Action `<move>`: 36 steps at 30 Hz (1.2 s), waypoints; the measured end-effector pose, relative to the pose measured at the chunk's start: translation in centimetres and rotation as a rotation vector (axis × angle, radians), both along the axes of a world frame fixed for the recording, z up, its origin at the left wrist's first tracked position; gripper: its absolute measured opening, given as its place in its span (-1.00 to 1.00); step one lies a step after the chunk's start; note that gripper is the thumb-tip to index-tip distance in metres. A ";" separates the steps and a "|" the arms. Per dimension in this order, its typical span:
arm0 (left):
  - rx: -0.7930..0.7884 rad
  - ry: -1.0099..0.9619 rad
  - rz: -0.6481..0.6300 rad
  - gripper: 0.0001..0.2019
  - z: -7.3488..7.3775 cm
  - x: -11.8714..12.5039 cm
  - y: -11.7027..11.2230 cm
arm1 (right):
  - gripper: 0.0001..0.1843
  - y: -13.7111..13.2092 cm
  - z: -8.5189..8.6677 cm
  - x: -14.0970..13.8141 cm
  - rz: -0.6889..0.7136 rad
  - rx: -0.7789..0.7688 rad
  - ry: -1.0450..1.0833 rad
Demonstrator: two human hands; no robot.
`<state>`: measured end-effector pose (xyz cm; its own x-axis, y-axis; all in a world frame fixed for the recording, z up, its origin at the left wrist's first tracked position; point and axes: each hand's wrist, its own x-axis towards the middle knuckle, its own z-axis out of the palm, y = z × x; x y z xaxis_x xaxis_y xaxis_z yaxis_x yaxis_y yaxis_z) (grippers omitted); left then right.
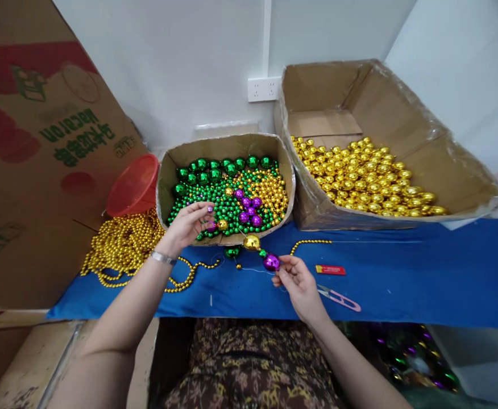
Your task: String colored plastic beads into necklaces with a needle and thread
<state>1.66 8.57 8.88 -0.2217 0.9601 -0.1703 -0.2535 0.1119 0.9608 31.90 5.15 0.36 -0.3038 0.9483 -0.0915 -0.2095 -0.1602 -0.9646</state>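
Observation:
My left hand is closed in a pinch over the front of the smaller box, at the upper end of a beaded string. By its fingers are a purple bead and a gold bead. From there the thread runs down to a large gold bead, a small green bead and a large purple bead. That purple bead is pinched by my right hand. Below the box, a large green bead and a tiny gold bead lie near a thin thread on the blue cloth.
The smaller cardboard box holds green, gold and purple beads. A larger box contains gold beads. Gold bead strands lie by a red basket. Thread snips and a red lighter rest on the blue cloth.

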 end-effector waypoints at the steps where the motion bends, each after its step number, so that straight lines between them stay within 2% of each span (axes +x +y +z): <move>1: 0.000 -0.072 -0.024 -0.72 -0.1 1.1 -0.6 | -0.63 0.0 0.1 -0.1 -0.001 0.008 -0.009; 4: -0.012 -0.200 -0.084 -0.76 -0.6 3.7 -1.8 | -0.62 0.1 0.3 -0.2 0.003 0.032 -0.043; 7: -0.029 -0.266 -0.095 -0.77 -1.2 5.1 -2.5 | -0.63 0.2 0.4 -0.1 0.006 0.047 -0.069; 12: -0.033 -0.254 -0.116 -0.77 -1.8 5.7 -3.0 | -0.62 0.1 0.3 0.2 0.014 0.044 -0.099; 18: -0.049 -0.203 -0.123 -0.73 -1.9 5.7 -3.2 | -0.63 0.1 -0.2 0.3 0.033 0.056 -0.102; 23: -0.046 -0.043 -0.155 -0.71 -1.8 5.5 -3.5 | -0.67 0.1 -0.1 0.8 0.033 0.106 -0.154; 27: -0.006 0.272 -0.206 -0.70 -1.7 5.8 -4.1 | -0.76 0.0 -0.1 1.3 0.005 0.268 -0.387; 30: 0.027 0.414 -0.222 -0.73 -2.6 6.8 -4.8 | -0.79 -0.2 -1.5 1.4 0.019 0.313 -0.522; 33: 0.058 0.471 -0.205 -0.77 -4.8 8.2 -5.6 | -0.77 -0.4 -4.0 1.3 0.067 0.279 -0.553; 36: 0.142 0.579 -0.192 -0.83 -6.8 9.4 -6.5 | -0.67 -0.3 -5.5 1.9 0.122 0.374 -0.682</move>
